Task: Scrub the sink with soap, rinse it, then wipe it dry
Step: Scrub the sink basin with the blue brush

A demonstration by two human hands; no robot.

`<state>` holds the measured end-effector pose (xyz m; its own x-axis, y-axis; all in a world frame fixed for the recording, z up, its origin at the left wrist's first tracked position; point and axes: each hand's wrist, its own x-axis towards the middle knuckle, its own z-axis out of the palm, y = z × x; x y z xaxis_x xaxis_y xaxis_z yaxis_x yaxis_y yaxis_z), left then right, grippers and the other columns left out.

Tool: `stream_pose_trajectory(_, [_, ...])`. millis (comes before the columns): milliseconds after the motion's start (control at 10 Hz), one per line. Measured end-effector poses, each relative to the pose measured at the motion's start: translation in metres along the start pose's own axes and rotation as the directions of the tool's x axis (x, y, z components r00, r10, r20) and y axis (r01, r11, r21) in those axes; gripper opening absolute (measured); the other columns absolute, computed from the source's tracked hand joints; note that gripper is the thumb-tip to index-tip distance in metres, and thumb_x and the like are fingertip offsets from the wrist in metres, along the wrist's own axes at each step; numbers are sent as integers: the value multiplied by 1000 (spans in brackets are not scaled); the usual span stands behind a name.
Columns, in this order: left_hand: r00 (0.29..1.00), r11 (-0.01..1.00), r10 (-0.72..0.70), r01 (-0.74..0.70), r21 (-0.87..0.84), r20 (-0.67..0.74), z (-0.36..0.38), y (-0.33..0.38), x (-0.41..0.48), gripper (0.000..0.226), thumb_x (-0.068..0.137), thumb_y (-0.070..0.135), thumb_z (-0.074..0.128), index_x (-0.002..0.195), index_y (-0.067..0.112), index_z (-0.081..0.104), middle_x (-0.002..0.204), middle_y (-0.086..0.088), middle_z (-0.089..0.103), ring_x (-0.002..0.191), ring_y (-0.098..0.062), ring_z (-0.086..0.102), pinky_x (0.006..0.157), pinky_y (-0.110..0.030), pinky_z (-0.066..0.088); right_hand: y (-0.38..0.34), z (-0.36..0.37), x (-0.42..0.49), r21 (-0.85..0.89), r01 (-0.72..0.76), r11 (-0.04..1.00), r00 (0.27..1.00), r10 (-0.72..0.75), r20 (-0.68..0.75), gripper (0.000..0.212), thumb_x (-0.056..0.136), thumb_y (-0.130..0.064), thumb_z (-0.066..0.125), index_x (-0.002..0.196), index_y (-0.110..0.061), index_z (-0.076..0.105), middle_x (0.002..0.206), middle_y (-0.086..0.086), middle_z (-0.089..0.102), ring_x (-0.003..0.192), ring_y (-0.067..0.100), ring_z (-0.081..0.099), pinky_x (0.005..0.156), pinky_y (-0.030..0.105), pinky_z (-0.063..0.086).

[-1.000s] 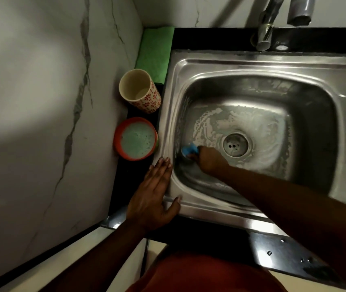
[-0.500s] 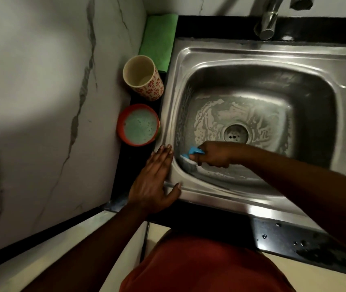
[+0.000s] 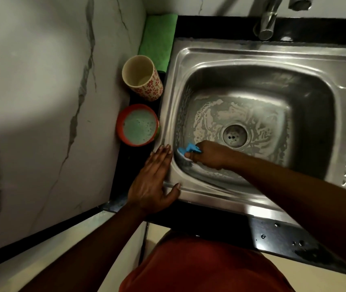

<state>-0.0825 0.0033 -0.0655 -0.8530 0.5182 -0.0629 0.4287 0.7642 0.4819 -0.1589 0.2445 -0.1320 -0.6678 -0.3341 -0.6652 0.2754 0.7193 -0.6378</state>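
Stainless steel fills my view: the sink [image 3: 174, 85] is set into the dark worktop [image 3: 210, 225], its basin floor filmed with suds around the drain [image 3: 235, 135]. The right hand [image 3: 211, 154] is curled round a blue scrub brush [image 3: 190, 149], bristles pressed into the basin's near-left corner, the brush's long axis pointing left at the basin wall. The left hand [image 3: 151, 182] lies flat, fingers straight, on the sink's left rim, just beside the brush but outside the basin; I judge it is only bracing. The far and right walls lie beyond the drain from the brush, so I judge the right arm does that sweep. An orange bowl [image 3: 120, 131] of soapy water stands nearer the left hand.
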Motion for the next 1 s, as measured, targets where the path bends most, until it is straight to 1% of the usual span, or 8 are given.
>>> stream_pose_trajectory(100, [1000,1000,3,-3,1,-7,0,1,1,88,93,43,65,160,-3,30,170,-15,26,160,-27,19,128,-53,23,-8,10,19,15,-167,986,983,167,-70,58,93,-64,56,106,-8,65,92,13,63,90,32,66,71,32,46])
stream_pose_trajectory(300, [1000,1000,1,-1,0,-6,1,-1,2,89,94,45,65,160,-3,29,170,-14,26,160,-26,19,128,-51,22,-5,13,-12,340,-150,928,989,143,47,59,83,-75,58,79,-17,66,55,2,52,40,15,48,41,24,39])
stream_pose_trajectory(400, [1000,1000,-3,3,6,1,1,-1,1,90,93,43,66,160,-3,29,170,-15,25,160,-27,18,128,-51,22,-8,9,-12,122,-51,991,994,62,-95,61,82,-80,52,75,-19,62,62,-2,61,54,14,59,50,28,41])
stream_pose_trajectory(500, [1000,1000,-2,3,4,-9,1,0,2,89,93,43,64,160,-4,29,170,-15,25,160,-27,18,128,-52,23,-14,2,19,203,-119,972,961,164,-222,53,94,-64,53,97,-14,70,89,11,69,79,29,68,64,29,43])
stream_pose_trajectory(600, [1000,1000,-9,9,8,-5,1,1,1,89,93,43,64,159,-4,29,170,-15,25,160,-27,18,128,-52,23,-18,0,37,294,-178,939,937,253,-243,53,96,-63,52,100,-13,69,84,12,66,76,30,66,59,27,44])
stream_pose_trajectory(700, [1000,1000,-16,16,11,7,1,0,1,91,93,43,65,161,-3,27,171,-14,23,161,-25,17,129,-50,22,-18,7,6,346,-114,931,964,188,-190,44,93,-64,57,77,-24,62,54,-4,56,45,15,55,44,22,38])
stream_pose_trajectory(800, [1000,1000,-10,10,22,11,2,-2,1,92,93,44,64,161,-3,25,172,-14,21,161,-25,15,129,-49,21,-16,24,-34,176,-1,984,989,27,-143,35,92,-64,57,79,-32,65,63,-14,62,57,1,57,55,25,38])
stream_pose_trajectory(1000, [1000,1000,0,-1,25,6,3,-3,0,93,93,44,66,162,-2,23,173,-13,19,161,-26,16,128,-51,22,-52,-20,14,371,59,927,851,148,-504,46,98,-54,54,111,-12,70,91,2,66,88,22,65,69,25,36])
